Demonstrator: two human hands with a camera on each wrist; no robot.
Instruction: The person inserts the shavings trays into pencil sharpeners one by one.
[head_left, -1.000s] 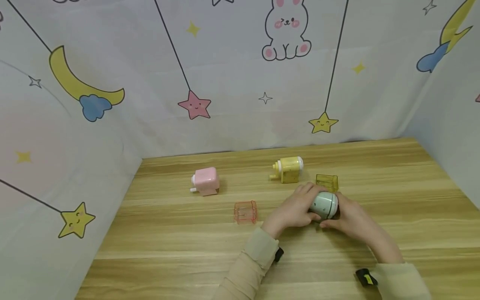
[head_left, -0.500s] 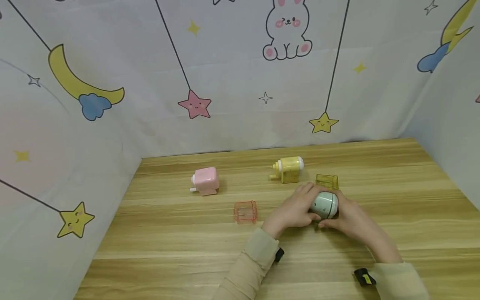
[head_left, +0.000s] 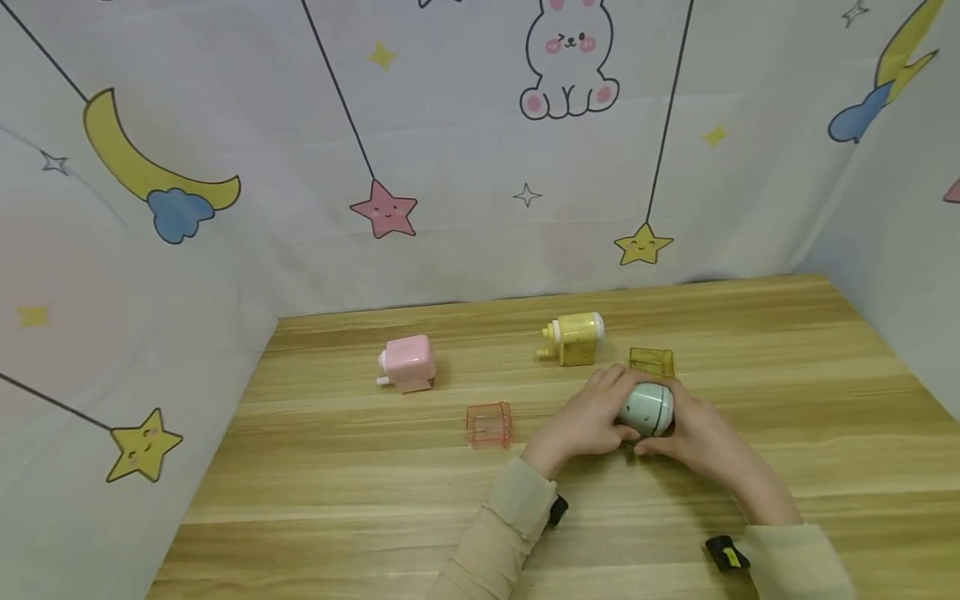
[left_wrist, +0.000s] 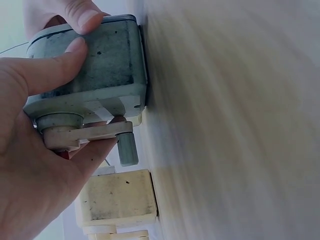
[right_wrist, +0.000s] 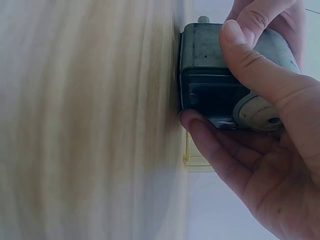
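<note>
Both hands hold a pale green hand-crank pencil sharpener [head_left: 646,409], low over the wooden table at right of middle. My left hand [head_left: 588,417] grips its crank end, thumb along the side and fingers behind. In the left wrist view, the crank handle [left_wrist: 127,147] hangs beside that palm. My right hand [head_left: 697,429] clasps the other end, its thumb on the body in the right wrist view and a fingertip at the lower corner of a dark end section [right_wrist: 215,97]. A round knob [right_wrist: 257,112] shows there, partly behind the fingers.
A yellow sharpener [head_left: 577,339] stands behind the hands, with a clear yellow drawer [head_left: 652,362] just beyond the green one. Farther left are a pink sharpener [head_left: 409,363] and a clear red-edged drawer [head_left: 489,425]. A printed cloth [head_left: 465,267] hangs behind the table [head_left: 360,517].
The head view has shifted slightly, moving the whole scene a little left. Both hands keep the same hold on the green pencil sharpener.
</note>
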